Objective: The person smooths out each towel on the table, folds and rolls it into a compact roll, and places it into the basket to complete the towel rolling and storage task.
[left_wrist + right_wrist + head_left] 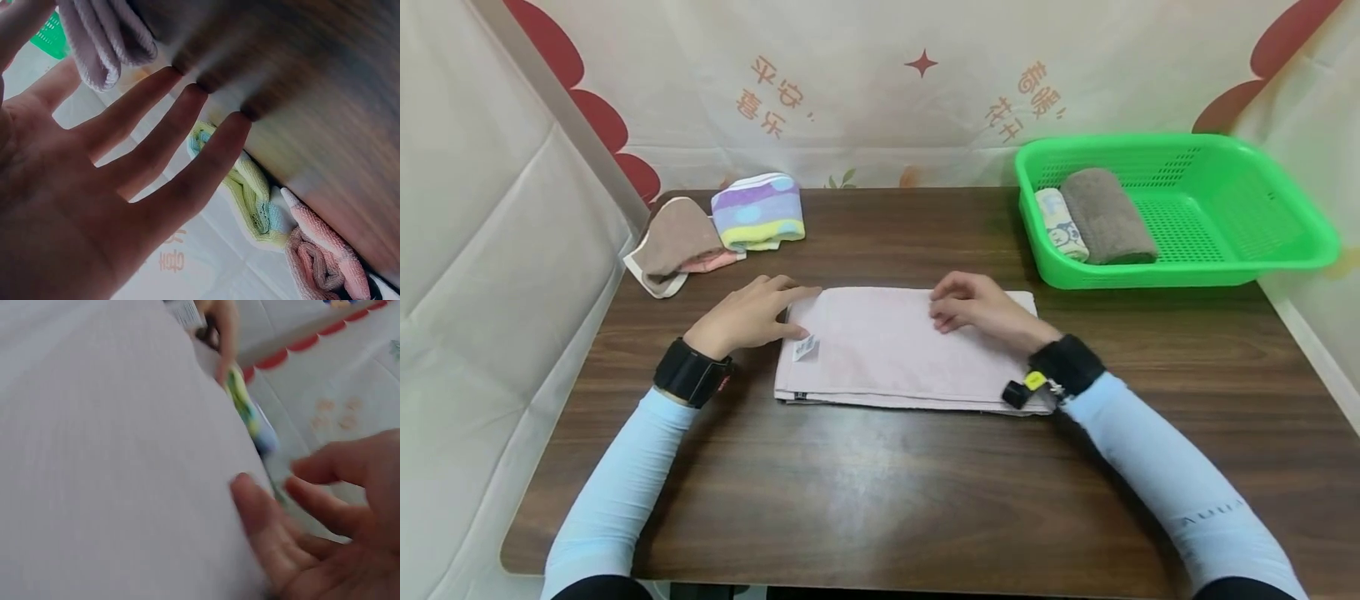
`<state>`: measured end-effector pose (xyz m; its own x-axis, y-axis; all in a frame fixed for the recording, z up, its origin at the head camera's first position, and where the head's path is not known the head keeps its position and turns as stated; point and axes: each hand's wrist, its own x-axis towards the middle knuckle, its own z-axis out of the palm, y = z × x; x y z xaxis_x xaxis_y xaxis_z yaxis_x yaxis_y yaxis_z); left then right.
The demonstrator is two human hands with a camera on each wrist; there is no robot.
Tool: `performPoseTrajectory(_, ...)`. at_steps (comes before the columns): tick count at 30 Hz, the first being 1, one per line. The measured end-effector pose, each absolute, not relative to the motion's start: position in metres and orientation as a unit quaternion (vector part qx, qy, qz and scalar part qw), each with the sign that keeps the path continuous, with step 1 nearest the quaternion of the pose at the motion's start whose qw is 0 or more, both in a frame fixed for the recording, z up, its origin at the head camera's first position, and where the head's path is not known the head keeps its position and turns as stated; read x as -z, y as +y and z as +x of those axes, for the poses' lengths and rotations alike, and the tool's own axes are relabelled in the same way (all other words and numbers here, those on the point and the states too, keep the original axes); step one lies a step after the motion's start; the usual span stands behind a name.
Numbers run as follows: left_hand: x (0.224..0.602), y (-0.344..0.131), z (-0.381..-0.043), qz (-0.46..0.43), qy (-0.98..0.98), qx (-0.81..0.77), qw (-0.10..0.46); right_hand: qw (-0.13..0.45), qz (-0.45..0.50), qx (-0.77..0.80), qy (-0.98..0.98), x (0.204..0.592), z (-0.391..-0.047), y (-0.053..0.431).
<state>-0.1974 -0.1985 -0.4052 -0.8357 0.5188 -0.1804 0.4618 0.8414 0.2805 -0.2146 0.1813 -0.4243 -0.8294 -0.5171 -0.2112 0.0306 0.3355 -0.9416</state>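
Observation:
A folded pale pink towel (872, 358) lies flat on the table, with a small white label (805, 347) at its left side. My left hand (756, 315) is at the towel's left edge. In the left wrist view its fingers (181, 178) are extended and spread, with tips at the tabletop and the towel's folded layers (94, 44) beside them. Over the towel's right part is my right hand (981, 310), fingers loosely bent and holding nothing. Seen from the right wrist, thumb and fingers (253, 503) stand apart near the towel; contact is hard to tell.
A green plastic basket (1225, 271) at the back right holds a rolled grey towel (1108, 217) and a small patterned cloth (1062, 225). At the back left lie a striped folded towel (758, 208) and a brown and pink cloth (681, 237). A printed curtain (880, 108) hangs behind the table.

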Motion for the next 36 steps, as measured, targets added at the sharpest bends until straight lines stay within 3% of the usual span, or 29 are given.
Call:
performPoseTrajectory(5,0.404,-0.201,-0.197,0.258,0.952,-0.114,0.12,0.182,-0.219,0.383,0.879,0.409,-0.211,0.223)
performPoseTrajectory(10,0.404,-0.2,-0.194,0.249,0.959,-0.097,0.097,0.087,-0.361,0.227,0.9,0.399,-0.206,0.222)
performPoseTrajectory(16,0.396,-0.177,-0.162,0.327,0.942,-0.072,-0.016,0.14,-0.424,0.157,0.881,0.4,-0.209,0.203)
performPoseTrajectory(19,0.397,-0.165,-0.143,0.38,0.92,-0.085,0.041,0.163,-0.414,0.14,0.884,0.401,-0.212,0.199)
performPoseTrajectory(23,0.406,-0.159,-0.138,0.386,0.906,-0.088,0.146,0.171,-0.394,0.126,0.894,0.403,-0.214,0.2)
performPoseTrajectory(29,0.398,-0.162,-0.174,0.384,0.909,-0.07,0.149,0.131,-0.386,0.117,0.905,0.401,-0.214,0.21)
performPoseTrajectory(36,0.391,-0.153,-0.257,0.348,0.937,-0.016,0.034,0.118,-0.347,0.125,0.922,0.397,-0.21,0.218)
